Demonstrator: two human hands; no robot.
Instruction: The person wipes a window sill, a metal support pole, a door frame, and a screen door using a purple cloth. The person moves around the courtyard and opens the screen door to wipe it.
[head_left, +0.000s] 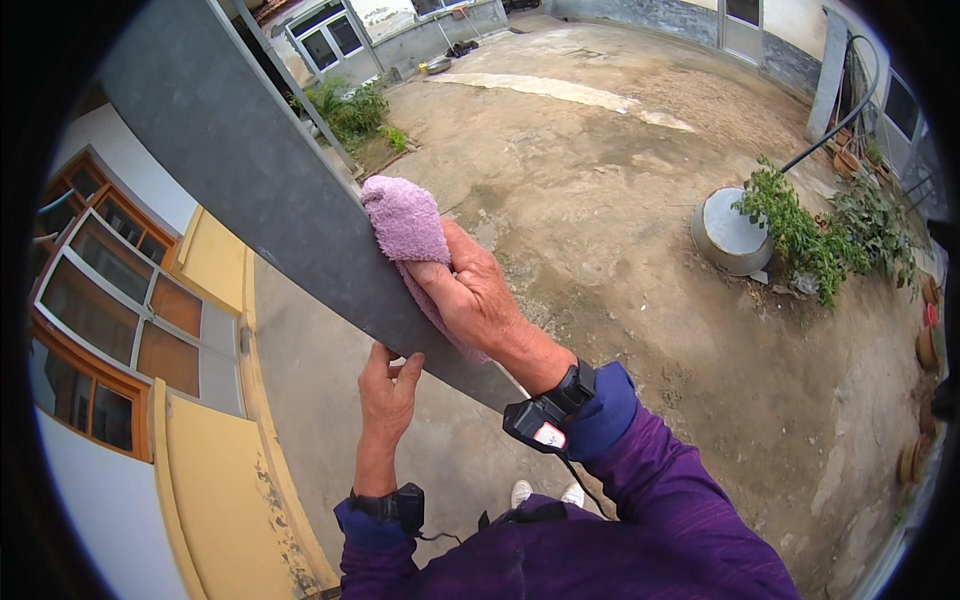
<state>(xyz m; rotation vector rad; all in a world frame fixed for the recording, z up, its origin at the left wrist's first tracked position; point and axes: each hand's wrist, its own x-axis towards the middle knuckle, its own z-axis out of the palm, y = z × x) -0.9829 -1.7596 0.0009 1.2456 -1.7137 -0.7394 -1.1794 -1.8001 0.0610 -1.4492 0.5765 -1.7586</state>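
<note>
A wide, flat-faced grey post (247, 172) runs from the upper left down to the middle of the head view, narrowing toward the ground. My right hand (476, 296) is closed around a fluffy pinkish-purple cloth (405, 217) and presses it against the post's right edge. Part of the cloth hangs down along that edge below my thumb. Lower down, my left hand (388, 390) has its thumb and fingertips at the post's left edge; whether they grip it is not clear. Both wrists wear black strapped devices.
Left of the post is a house wall (217, 480) with a yellow lower part and a glazed door (135, 300). In the concrete yard (570, 225) to the right stand a round pale tub (731, 232), leafy plants (810, 240) and several pots. My white shoes (521, 493) are below.
</note>
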